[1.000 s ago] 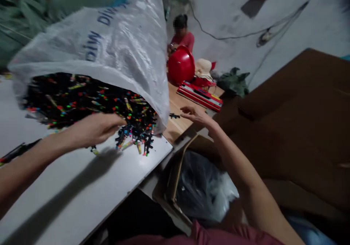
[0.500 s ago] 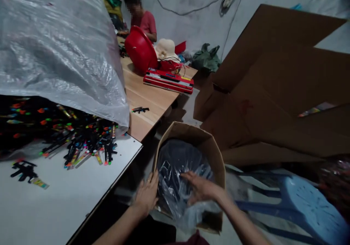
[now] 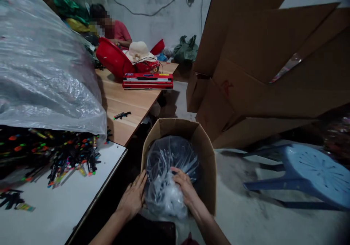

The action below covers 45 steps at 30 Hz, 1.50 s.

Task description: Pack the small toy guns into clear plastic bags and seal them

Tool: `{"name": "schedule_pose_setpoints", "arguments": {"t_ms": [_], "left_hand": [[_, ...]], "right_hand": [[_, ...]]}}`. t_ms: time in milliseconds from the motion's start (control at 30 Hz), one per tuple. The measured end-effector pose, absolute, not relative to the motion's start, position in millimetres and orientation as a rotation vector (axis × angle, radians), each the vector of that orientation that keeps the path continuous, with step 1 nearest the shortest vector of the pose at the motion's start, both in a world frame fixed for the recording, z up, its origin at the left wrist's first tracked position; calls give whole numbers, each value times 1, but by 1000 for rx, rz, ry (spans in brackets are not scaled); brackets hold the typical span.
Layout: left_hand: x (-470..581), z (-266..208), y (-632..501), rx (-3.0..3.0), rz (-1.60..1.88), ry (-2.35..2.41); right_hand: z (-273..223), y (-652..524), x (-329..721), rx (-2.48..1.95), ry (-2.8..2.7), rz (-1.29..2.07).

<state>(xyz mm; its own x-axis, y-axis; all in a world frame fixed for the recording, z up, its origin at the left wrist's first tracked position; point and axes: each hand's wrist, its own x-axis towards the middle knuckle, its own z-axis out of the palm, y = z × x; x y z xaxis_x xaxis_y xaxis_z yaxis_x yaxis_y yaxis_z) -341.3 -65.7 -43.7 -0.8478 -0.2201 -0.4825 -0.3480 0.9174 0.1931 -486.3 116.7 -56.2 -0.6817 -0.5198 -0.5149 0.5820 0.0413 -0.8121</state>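
Clear bag [image 3: 166, 194]: it sits inside the open cardboard box [image 3: 179, 127], near you and just right of the white table [image 3: 68, 216]; something dark shows through the film, too unclear to identify.
Left hand [image 3: 132, 199]: you have it laid at the box's left wall, fingers straight and together; it clasps nothing.
Right hand [image 3: 183, 185]: your bent fingers rest on the bunched film; whether they pinch it or only press, I cannot tell.
Box wall: brace it with a flat left palm, so the box is less likely to skid or bulge when you press from the right.
Bunched film: press with the pads rather than the nails, since film this thin probably tears easily; work from the edges toward the middle and let any trapped air out slowly.
Near folds: the whitish, crumpled part lies on your side; tuck it inward little by little, clear of the rim.
Red-cased device [image 3: 147, 86]: on the wooden table [image 3: 117, 95], farther off to the left, it bears a yellow label [image 3: 164, 74] too small to read.
Large cardboard [image 3: 254, 62]: at far right, it carries a red mark [image 3: 226, 87] you cannot read as a word.
Big sack [image 3: 49, 66]: at left, no lettering is legible on it.
Toy guns [image 3: 73, 161]: they spill from the sack's mouth; their coloured pieces show no readable print.
Brands: you can make out none.
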Motion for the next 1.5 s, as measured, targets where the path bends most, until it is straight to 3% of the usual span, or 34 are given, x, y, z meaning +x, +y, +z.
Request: {"name": "schedule_pose_setpoints", "arguments": {"t_ms": [133,233,300,433,600,733,900,1100,1500], "left_hand": [[-341,-41,-64,-492,377,2600],[-335,-33,-67,-389,411,2674],[-332,-22,-78,-292,413,2770],[-348,3,-123,-346,169,2981],[-405,6,-174,-582,-180,2993],[-428,-14,-188,-651,-394,2943],[-427,-28,-188,-638,-508,2998],[-427,-31,-191,-612,-512,3023],[-423,-30,-207,-339,-523,3073]], "right_hand": [[-41,108,-492,220,1179,-2033],[-36,116,-507,190,1306,-2007],[-28,124,-522,-9,1669,-1801],[11,105,-559,-869,2539,-1123],[41,-12,-625,-1496,2721,-534],[24,-61,-707,-1213,2810,-269],[-17,-14,-738,-1008,2723,-147],[-29,43,-713,-788,2898,-111],[-72,96,-796,-475,3070,-178]]}}
